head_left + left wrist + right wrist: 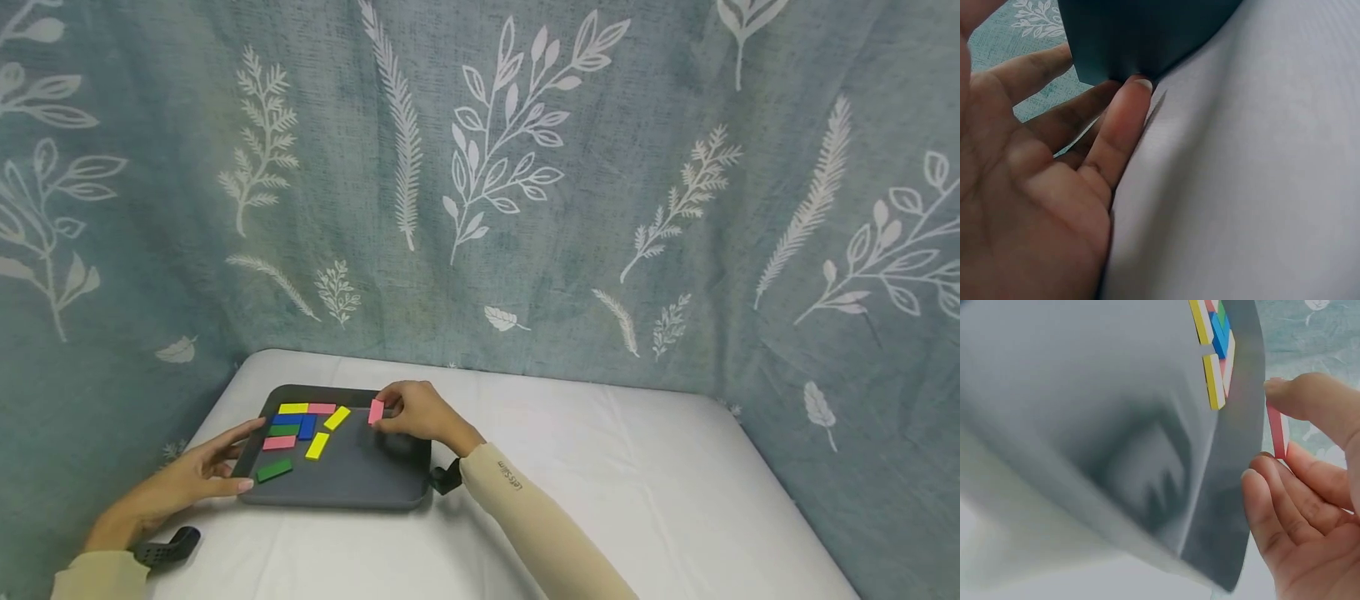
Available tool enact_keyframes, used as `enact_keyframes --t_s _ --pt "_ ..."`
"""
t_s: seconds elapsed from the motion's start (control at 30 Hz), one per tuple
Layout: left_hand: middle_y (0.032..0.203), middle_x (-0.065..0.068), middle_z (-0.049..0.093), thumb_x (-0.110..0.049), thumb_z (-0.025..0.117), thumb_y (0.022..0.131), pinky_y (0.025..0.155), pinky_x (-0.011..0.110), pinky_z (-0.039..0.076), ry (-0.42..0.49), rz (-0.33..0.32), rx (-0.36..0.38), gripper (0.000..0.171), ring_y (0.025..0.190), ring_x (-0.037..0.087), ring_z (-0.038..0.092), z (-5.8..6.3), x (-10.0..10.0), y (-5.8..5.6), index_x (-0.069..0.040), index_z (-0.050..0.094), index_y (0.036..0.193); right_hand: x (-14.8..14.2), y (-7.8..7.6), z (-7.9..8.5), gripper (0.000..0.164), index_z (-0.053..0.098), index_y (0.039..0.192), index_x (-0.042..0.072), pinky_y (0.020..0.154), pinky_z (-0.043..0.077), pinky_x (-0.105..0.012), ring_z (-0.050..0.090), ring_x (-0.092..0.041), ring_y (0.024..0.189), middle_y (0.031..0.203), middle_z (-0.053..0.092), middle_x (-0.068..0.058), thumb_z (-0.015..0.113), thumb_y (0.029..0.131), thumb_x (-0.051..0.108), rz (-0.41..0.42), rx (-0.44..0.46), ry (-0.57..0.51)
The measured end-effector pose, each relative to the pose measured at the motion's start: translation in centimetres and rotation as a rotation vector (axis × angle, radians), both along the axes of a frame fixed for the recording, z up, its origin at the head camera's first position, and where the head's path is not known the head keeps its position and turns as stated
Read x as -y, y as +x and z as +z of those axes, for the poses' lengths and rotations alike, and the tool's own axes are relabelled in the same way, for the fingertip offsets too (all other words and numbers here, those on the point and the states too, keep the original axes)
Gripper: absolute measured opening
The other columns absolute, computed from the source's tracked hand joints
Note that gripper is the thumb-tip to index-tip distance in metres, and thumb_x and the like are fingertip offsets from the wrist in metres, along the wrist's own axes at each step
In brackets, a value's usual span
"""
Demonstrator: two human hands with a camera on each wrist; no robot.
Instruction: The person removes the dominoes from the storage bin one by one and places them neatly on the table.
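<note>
Between the thumb and fingertips of my right hand, a pink block is pinched over the right back part of a dark grey tray. The right wrist view shows the same pink block held by its ends, close by the tray's wall. My left hand rests against the left side of the tray, thumb at the front corner and fingers fairly straight along the rim. In the left wrist view, fingertips touch the tray's outer wall.
Yellow, pink, blue and green blocks lie grouped in the tray's back left. Two yellow blocks, one tilted and one lower, lie right of them; a green block lies near the front left. White cloth covers the table, before a leaf-patterned curtain.
</note>
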State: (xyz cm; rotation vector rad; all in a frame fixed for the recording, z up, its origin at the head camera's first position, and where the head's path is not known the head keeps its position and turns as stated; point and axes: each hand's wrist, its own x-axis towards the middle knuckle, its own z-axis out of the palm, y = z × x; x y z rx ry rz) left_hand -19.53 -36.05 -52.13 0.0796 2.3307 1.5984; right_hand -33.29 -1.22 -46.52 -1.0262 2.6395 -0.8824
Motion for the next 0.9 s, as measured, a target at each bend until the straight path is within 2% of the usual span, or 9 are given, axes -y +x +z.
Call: enact_keyframes --t_s 0.23,0.43,0.67,0.9 --pt "0.157 0.032 0.030 -0.021 0.071 0.098 0.090 0.044 0.047 0.055 -0.044 -0.026 0.089 0.130 0.038 0.045 -0.2 0.3 -0.1 -0.019 0.015 0.166 -2.7 -0.1 0.8 0.042 0.071 0.124 0.012 0.072 0.052 -0.022 0.065 -0.001 0.079 0.107 0.072 0.002 0.085 0.087 0.028 -0.033 0.009 -0.045" --pt "0.158 0.033 0.028 -0.024 0.071 0.098 0.091 0.047 0.047 0.033 -0.042 -0.013 0.090 0.131 0.040 0.045 -0.5 0.5 -0.2 -0.021 0.013 0.167 -5.2 -0.2 1.0 0.039 0.072 0.122 0.013 0.070 0.053 -0.026 0.066 -0.004 0.079 0.106 0.071 0.004 0.085 0.087 0.025 -0.071 0.029 -0.071" --pt "0.158 0.031 0.028 -0.023 0.071 0.099 0.091 0.044 0.048 0.056 -0.046 -0.013 0.088 0.131 0.039 0.045 -0.5 0.5 -0.2 -0.023 0.014 0.166 -7.8 -0.5 1.3 0.037 0.072 0.121 0.015 0.067 0.052 -0.028 0.065 -0.008 0.079 0.098 0.071 0.005 0.084 0.087 0.022 -0.110 -0.013 -0.078" --pt "0.158 0.031 0.027 -0.024 0.072 0.098 0.093 0.048 0.046 0.032 -0.042 -0.010 0.089 0.132 0.041 0.044 -0.5 0.5 -0.2 -0.024 0.014 0.166 -10.7 -0.5 0.8 0.036 0.073 0.119 0.014 0.068 0.052 -0.028 0.064 -0.008 0.081 0.099 0.071 0.004 0.084 0.086 0.024 -0.145 -0.064 -0.076"
